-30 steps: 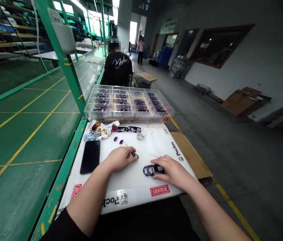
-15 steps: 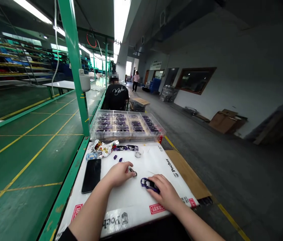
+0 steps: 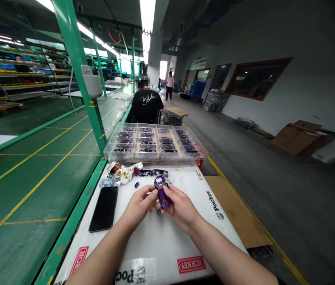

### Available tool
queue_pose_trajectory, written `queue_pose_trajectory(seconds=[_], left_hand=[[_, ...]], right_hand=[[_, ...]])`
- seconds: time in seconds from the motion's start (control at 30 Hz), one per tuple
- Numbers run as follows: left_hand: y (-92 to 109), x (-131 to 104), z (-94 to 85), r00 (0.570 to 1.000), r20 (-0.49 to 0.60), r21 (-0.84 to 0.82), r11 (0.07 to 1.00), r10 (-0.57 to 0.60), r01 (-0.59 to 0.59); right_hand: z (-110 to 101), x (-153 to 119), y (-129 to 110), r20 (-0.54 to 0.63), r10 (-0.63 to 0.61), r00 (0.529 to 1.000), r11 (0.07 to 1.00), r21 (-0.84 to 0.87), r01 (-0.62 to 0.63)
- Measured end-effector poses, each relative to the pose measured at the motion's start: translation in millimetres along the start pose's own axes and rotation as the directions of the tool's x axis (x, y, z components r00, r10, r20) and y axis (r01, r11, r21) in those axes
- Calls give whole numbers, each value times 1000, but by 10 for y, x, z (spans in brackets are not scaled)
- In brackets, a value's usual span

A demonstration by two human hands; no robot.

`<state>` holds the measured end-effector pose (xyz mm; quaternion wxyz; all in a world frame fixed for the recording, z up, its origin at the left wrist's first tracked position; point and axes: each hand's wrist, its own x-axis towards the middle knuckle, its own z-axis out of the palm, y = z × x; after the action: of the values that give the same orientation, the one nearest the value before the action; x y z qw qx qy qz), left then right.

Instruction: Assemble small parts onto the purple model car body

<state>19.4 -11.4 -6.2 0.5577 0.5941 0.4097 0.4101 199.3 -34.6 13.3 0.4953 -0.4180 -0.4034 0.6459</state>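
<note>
A purple car-shaped part (image 3: 162,192) is held up above the white-wrapped work surface (image 3: 152,237). My right hand (image 3: 181,204) closes round its right side, thumb on top. My left hand (image 3: 140,206) pinches at its left edge, fingers bent; a small metallic piece shows beneath, partly hidden by the fingers. Beyond my left hand lies a small purple piece (image 3: 137,185). Further back, dark purple parts (image 3: 152,173) sit in a row beside crumpled silver foil (image 3: 124,173).
A black phone (image 3: 104,208) lies at the left, below a blue-white item (image 3: 107,181). Behind the surface stands a clear divided tray (image 3: 155,154) of purple parts. A green post (image 3: 81,71) rises at left; a person in black (image 3: 146,105) sits ahead.
Both hands have come together. My right hand has lifted the purple part off the surface and turned it upright, and my left hand has moved to it. The view has shifted slightly.
</note>
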Motion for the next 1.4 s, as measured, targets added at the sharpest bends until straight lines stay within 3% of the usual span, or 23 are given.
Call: queue_pose_trajectory(seconds=[0.1,0.27,0.47,0.7,1.13,1.4], left_hand=[[15,-20,15,997,-73,-83,996,-18,12],[48,-48,30,987,-153,-126,992,-50,31],[111,-69,0,985,-151,-159,986,-82,58],[142,-80,-34,984,-133,-270,959,-120,81],[171,-109,-164,992,-121,-29,999,-24,20],[168,-114,-169,998,-63,-70,997,31,-35]], right_hand=[[3,89,51,63,2,998,1000,13,-2],[-111,19,212,57,-24,998,996,-86,29],[-203,-170,173,76,48,996,977,-210,-31],[-254,-144,156,21,72,997,963,-262,-64],[-269,-121,67,42,-1,999,947,-321,14],[-308,-166,73,0,108,994,976,-188,-106]])
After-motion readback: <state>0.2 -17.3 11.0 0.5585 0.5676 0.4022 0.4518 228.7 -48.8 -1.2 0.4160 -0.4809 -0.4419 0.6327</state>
